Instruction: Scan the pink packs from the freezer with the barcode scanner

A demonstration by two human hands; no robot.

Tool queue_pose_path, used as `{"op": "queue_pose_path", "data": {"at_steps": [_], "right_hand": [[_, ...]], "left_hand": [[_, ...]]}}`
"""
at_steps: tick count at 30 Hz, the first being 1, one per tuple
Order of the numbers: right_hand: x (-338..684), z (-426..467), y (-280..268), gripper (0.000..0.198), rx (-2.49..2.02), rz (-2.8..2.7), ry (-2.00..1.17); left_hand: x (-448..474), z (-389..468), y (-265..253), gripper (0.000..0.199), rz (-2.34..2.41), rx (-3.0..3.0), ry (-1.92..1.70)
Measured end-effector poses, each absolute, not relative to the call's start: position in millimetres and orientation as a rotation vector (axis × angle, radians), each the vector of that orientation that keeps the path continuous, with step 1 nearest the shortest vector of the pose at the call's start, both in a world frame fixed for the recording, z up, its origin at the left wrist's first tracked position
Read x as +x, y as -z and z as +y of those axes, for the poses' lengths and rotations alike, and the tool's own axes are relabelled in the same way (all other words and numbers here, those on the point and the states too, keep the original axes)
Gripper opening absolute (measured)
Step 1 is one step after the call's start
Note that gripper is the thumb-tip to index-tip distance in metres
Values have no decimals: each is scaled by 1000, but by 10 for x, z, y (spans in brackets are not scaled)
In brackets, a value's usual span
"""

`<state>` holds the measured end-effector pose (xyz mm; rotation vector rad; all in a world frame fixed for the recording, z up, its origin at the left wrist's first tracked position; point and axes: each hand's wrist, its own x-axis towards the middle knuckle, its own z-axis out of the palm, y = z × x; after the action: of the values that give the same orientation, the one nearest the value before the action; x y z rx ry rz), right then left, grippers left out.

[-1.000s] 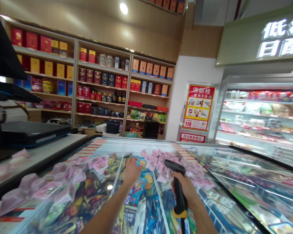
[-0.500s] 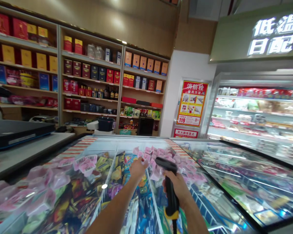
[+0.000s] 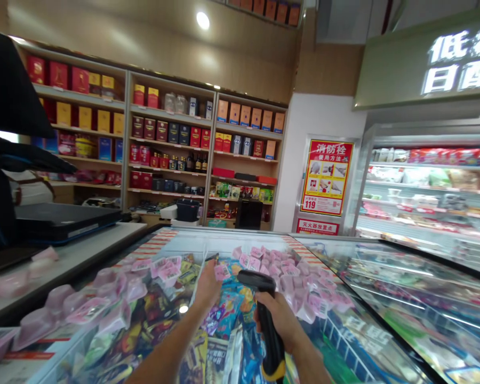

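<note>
pinching a pink cup point(image 3: 223, 272) toward the far edge of the freezer point(image 3: 224, 231), the left hand point(image 3: 208, 282) is above wire baskets point(image 3: 344, 346) of packets point(image 3: 154, 314); the right hand point(image 3: 279, 318) wraps its fingers around a scanner point(image 3: 258, 281).

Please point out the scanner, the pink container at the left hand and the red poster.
Scanner point(image 3: 269, 335), head view: on its black handle.
Pink container point(image 3: 223, 272), head view: on its visible side.
Red poster point(image 3: 323, 177), head view: on its middle.
</note>
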<state>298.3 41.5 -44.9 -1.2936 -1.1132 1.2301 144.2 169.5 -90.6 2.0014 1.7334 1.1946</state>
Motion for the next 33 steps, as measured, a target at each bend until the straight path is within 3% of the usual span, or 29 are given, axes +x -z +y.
{"op": "queue_pose_path", "data": {"at_steps": [16, 22, 26, 30, 33], "right_hand": [[2902, 463, 438, 30, -1370, -1096, -1227], [2731, 518, 453, 27, -1305, -1090, -1219], [2480, 647, 460, 24, -1254, -1113, -1163], [2156, 801, 472, 25, -1309, -1252, -887], [1919, 846, 505, 32, -1409, -1378, -744]], "left_hand": [[516, 1462, 959, 13, 2011, 1986, -1317], [360, 1315, 812, 21, 2021, 1817, -1428], [561, 1135, 680, 33, 1796, 1703, -1485], [986, 845, 626, 34, 1385, 1575, -1300], [1206, 669, 589, 51, 1183, 1399, -1228]]}}
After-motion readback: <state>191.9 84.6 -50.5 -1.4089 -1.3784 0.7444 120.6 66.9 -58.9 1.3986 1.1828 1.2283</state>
